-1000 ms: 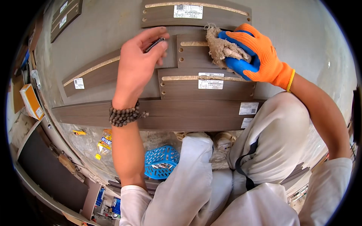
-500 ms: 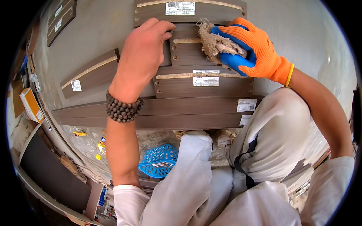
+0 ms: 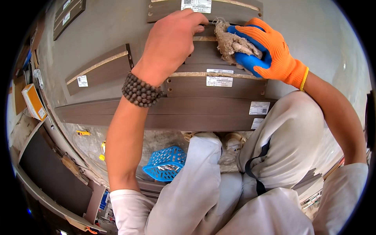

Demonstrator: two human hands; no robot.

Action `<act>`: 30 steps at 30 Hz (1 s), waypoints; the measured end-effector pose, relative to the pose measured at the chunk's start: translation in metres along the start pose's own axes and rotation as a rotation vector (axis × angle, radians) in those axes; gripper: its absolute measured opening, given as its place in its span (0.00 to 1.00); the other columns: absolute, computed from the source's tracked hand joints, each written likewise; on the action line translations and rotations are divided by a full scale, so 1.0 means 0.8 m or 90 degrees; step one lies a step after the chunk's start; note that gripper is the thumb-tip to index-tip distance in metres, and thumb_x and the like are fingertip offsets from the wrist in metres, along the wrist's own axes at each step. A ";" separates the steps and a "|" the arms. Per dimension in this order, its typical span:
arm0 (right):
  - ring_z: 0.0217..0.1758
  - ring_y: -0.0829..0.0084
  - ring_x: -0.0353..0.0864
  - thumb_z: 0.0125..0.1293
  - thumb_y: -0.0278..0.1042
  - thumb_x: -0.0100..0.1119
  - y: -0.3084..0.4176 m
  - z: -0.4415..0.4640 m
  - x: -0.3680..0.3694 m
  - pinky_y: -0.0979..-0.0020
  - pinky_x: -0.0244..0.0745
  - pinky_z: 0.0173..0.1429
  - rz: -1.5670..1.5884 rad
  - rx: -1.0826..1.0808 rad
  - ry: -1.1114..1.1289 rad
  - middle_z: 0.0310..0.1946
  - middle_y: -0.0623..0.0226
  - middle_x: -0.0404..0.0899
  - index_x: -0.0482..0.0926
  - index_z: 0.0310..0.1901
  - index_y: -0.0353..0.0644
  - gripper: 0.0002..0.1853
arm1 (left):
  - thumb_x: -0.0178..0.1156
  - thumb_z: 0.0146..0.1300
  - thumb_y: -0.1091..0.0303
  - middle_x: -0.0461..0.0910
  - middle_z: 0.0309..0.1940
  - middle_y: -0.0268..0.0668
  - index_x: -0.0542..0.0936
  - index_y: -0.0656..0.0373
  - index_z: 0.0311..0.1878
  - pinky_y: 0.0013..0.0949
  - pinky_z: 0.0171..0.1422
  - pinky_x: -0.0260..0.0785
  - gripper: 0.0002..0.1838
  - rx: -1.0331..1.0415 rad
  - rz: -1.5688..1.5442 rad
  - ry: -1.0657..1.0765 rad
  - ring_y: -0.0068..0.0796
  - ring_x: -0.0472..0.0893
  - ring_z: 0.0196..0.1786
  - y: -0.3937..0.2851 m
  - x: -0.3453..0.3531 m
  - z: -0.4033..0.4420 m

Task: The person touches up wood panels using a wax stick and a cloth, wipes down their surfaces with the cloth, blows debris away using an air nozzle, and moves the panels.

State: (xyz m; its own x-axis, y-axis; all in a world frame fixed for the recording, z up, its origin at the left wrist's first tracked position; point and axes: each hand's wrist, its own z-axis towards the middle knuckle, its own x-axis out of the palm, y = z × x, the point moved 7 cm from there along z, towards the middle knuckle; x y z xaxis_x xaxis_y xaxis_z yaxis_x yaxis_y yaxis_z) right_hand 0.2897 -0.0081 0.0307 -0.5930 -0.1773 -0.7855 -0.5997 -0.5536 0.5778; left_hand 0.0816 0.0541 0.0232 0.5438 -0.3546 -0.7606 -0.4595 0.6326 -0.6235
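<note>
My bare left hand (image 3: 170,43), a beaded bracelet at its wrist, has its fingers pinched together at the upper edge of a brown wood-grain board (image 3: 203,56). What lies between the fingertips, if anything, is hidden. An orange and blue work glove covers my right hand (image 3: 279,53), which grips a frayed beige rag (image 3: 234,44) against the same board's right part. Just below lies a similar board (image 3: 188,88) with a pale groove, end holes and paper labels. Another labelled board (image 3: 231,13) is above.
Long brown boards (image 3: 196,106) run across nearer my knees. A curved-edge board (image 3: 103,72) lies to the left, and more labelled pieces (image 3: 68,19) at upper left. On the floor stand a blue perforated basket (image 3: 156,172) with small parts and an orange-white box (image 3: 34,102).
My left hand has slid to the right along the board's upper edge, closer to the rag. The right hand keeps its grip on the rag with little movement. The view has shifted slightly.
</note>
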 end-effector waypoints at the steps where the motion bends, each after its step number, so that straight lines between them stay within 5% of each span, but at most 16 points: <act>1: 0.52 0.50 0.86 0.61 0.45 0.78 -0.001 0.001 0.000 0.56 0.85 0.55 -0.001 -0.003 0.002 0.56 0.56 0.83 0.82 0.71 0.48 0.35 | 0.62 0.68 0.82 0.88 0.46 0.43 0.85 0.61 0.54 0.40 0.52 0.82 0.13 -0.051 -0.029 -0.042 0.43 0.89 0.47 0.009 -0.005 -0.004; 2: 0.52 0.50 0.86 0.61 0.45 0.78 -0.001 0.000 -0.001 0.56 0.85 0.56 0.013 -0.003 0.003 0.56 0.55 0.83 0.82 0.72 0.48 0.36 | 0.62 0.73 0.82 0.90 0.48 0.42 0.85 0.60 0.57 0.34 0.51 0.82 0.13 -0.099 -0.059 -0.080 0.34 0.91 0.46 0.018 -0.009 -0.008; 3: 0.52 0.50 0.86 0.61 0.46 0.78 0.000 0.000 -0.002 0.56 0.85 0.56 0.026 -0.002 0.002 0.56 0.55 0.83 0.82 0.72 0.48 0.36 | 0.62 0.73 0.82 0.90 0.48 0.42 0.85 0.60 0.57 0.34 0.51 0.82 0.13 -0.095 -0.061 -0.078 0.34 0.91 0.46 0.014 -0.010 -0.011; 4: 0.52 0.50 0.86 0.61 0.46 0.78 -0.001 0.000 -0.002 0.56 0.85 0.56 0.024 0.002 -0.002 0.56 0.55 0.83 0.82 0.72 0.48 0.36 | 0.63 0.73 0.80 0.90 0.45 0.41 0.85 0.59 0.57 0.34 0.51 0.82 0.13 -0.224 -0.203 -0.143 0.34 0.91 0.45 0.025 -0.018 -0.023; 6: 0.53 0.47 0.86 0.60 0.41 0.76 0.000 -0.001 0.000 0.56 0.84 0.60 0.028 0.020 0.011 0.53 0.50 0.86 0.82 0.69 0.36 0.35 | 0.63 0.73 0.79 0.91 0.43 0.40 0.86 0.59 0.58 0.35 0.52 0.82 0.13 -0.356 -0.347 -0.202 0.35 0.91 0.44 0.048 -0.019 -0.043; 8: 0.53 0.47 0.86 0.61 0.41 0.76 0.000 0.001 -0.001 0.55 0.84 0.60 0.030 0.010 0.023 0.53 0.50 0.86 0.82 0.69 0.36 0.35 | 0.61 0.82 0.73 0.91 0.53 0.34 0.86 0.57 0.63 0.29 0.50 0.80 0.12 -0.276 -0.246 -0.140 0.20 0.87 0.48 0.053 -0.018 -0.049; 10: 0.53 0.47 0.86 0.61 0.41 0.75 0.000 0.003 -0.001 0.55 0.85 0.60 0.026 -0.006 0.034 0.53 0.50 0.86 0.82 0.69 0.36 0.35 | 0.61 0.78 0.77 0.89 0.51 0.34 0.86 0.52 0.65 0.31 0.50 0.81 0.17 -0.205 -0.153 -0.092 0.26 0.88 0.46 0.038 -0.024 -0.041; 12: 0.53 0.47 0.86 0.61 0.41 0.75 -0.002 -0.001 0.000 0.55 0.84 0.60 0.013 0.013 0.026 0.53 0.50 0.86 0.82 0.69 0.35 0.35 | 0.61 0.71 0.82 0.86 0.51 0.35 0.86 0.45 0.68 0.34 0.49 0.82 0.27 0.021 0.131 -0.002 0.35 0.86 0.45 0.003 -0.017 -0.033; 16: 0.53 0.47 0.86 0.61 0.41 0.75 0.000 0.000 -0.001 0.55 0.84 0.60 0.003 0.002 0.018 0.53 0.50 0.86 0.82 0.69 0.36 0.35 | 0.60 0.65 0.83 0.83 0.51 0.35 0.86 0.39 0.70 0.38 0.47 0.82 0.34 0.097 0.230 0.003 0.40 0.84 0.45 0.002 -0.008 -0.028; 21: 0.55 0.47 0.86 0.61 0.44 0.75 0.000 -0.001 -0.003 0.55 0.84 0.62 0.021 0.016 0.039 0.56 0.50 0.85 0.82 0.71 0.37 0.36 | 0.63 0.62 0.78 0.81 0.52 0.27 0.86 0.37 0.68 0.35 0.44 0.83 0.33 0.192 0.311 0.006 0.31 0.83 0.47 0.012 -0.015 -0.034; 30: 0.56 0.45 0.85 0.61 0.48 0.73 -0.008 -0.005 -0.005 0.54 0.83 0.63 0.008 -0.020 0.054 0.58 0.48 0.84 0.81 0.71 0.37 0.38 | 0.63 0.64 0.84 0.83 0.53 0.32 0.86 0.39 0.72 0.37 0.41 0.80 0.36 0.245 0.301 0.064 0.33 0.83 0.47 0.020 -0.032 -0.032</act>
State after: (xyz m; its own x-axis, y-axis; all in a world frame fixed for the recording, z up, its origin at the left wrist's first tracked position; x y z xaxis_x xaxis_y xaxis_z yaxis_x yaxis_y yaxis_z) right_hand 0.2981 -0.0070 0.0295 -0.5521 -0.2518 -0.7949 -0.5741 -0.5765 0.5814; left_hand 0.0424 0.0554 0.0279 0.2663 -0.0266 -0.9635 -0.3386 0.9333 -0.1194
